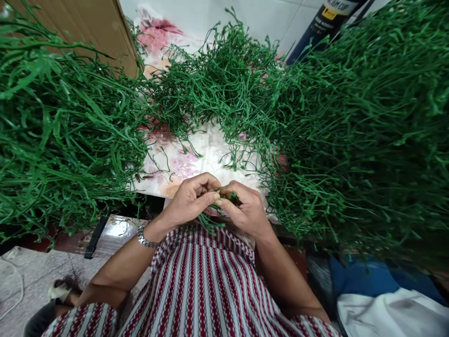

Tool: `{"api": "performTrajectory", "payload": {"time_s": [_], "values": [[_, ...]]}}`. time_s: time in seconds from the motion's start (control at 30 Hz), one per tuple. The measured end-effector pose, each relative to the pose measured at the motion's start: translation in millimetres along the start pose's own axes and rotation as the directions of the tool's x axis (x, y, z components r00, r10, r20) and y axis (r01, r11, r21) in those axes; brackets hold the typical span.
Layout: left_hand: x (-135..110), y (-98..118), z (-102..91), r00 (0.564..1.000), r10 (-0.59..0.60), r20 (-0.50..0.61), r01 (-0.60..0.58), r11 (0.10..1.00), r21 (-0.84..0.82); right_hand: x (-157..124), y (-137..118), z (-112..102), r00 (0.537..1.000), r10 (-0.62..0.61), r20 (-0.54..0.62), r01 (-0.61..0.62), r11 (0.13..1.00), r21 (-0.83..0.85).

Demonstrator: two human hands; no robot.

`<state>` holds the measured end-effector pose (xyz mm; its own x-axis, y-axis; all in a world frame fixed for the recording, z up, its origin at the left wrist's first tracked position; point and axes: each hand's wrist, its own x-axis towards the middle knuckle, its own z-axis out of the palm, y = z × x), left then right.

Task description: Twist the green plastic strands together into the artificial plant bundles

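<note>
Both hands meet at the near edge of the table, just in front of my striped top. My left hand [192, 199] is closed, its thumb and fingers pinching a small bunch of thin green stems [210, 220]. Opposite it, my right hand [245, 206] curls around the same bunch, thumb tip close to the left thumb. The stems look like artificial plant pieces with little buds at their ends. Their lower ends hang below the hands, and the fingers hide part of the bunch.
A heap of leafy green strands [66, 131] fills the left side. Another big pile of green stems [379, 140] covers the right, with a smaller mound [224, 79] behind the hands. A cardboard box [105, 28] and a dark cylinder [322, 28] stand at the back on the flowered tablecloth [210, 145].
</note>
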<state>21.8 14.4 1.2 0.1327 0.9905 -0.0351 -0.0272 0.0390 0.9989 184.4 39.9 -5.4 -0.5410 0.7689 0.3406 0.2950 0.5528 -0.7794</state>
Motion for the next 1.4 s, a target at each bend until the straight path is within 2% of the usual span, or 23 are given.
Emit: {"api": "performTrajectory", "payload": {"time_s": [0.13,0.3,0.43,0.6,0.7,0.8,0.87,0.93,1.03,1.17,1.23,1.27,1.33,1.4], "values": [[1,7,-9.1,0.977,-0.142,0.157,0.158,0.983,-0.091,0,-2,-3,0.998,-0.033,0.051,0.033,0.999,-0.009],[6,1,-16.7,0.944,-0.174,0.281,0.215,0.969,-0.120,0,-3,-3,0.992,-0.052,0.115,0.046,0.998,0.053],[8,-2,-16.3,0.949,-0.110,0.295,0.141,0.986,-0.086,-1,1,-3,0.976,-0.025,0.215,-0.002,0.993,0.121],[8,4,-14.4,0.948,-0.072,0.309,0.028,0.989,0.146,1,7,-6,0.946,0.059,0.318,-0.134,0.966,0.221],[12,5,-16.1,0.944,-0.108,0.312,0.034,0.972,0.235,3,7,-4,0.957,0.101,0.272,-0.162,0.964,0.211],[15,2,-18.0,0.943,-0.082,0.324,-0.010,0.961,0.275,4,4,-3,0.978,0.105,0.178,-0.131,0.981,0.144],[16,-2,-18.3,0.940,-0.033,0.339,-0.059,0.964,0.259,4,3,-3,0.979,0.103,0.178,-0.126,0.984,0.124],[15,-6,-18.3,0.935,0.012,0.355,-0.091,0.974,0.207,5,4,-3,0.965,0.106,0.238,-0.147,0.976,0.162],[14,-13,-20.0,0.914,0.052,0.401,-0.097,0.991,0.091,7,7,-2,0.918,0.128,0.375,-0.269,0.897,0.352],[16,-20,-26.9,0.911,0.051,0.409,-0.022,0.997,-0.074,7,10,4,0.851,0.138,0.506,-0.459,0.663,0.591],[18,-22,-29.2,0.921,0.049,0.386,0.002,0.991,-0.130,8,11,3,0.866,0.155,0.476,-0.460,0.624,0.632],[18,-22,-29.2,0.927,0.048,0.371,0.006,0.990,-0.143,9,11,0,0.890,0.173,0.422,-0.425,0.653,0.628],[18,-21,-26.7,0.946,0.044,0.321,0.001,0.990,-0.140,12,10,-6,0.942,0.215,0.256,-0.324,0.782,0.533],[17,-20,-21.4,0.967,0.038,0.252,-0.014,0.995,-0.097,16,8,-13,0.967,0.226,0.116,-0.252,0.909,0.332]]}}
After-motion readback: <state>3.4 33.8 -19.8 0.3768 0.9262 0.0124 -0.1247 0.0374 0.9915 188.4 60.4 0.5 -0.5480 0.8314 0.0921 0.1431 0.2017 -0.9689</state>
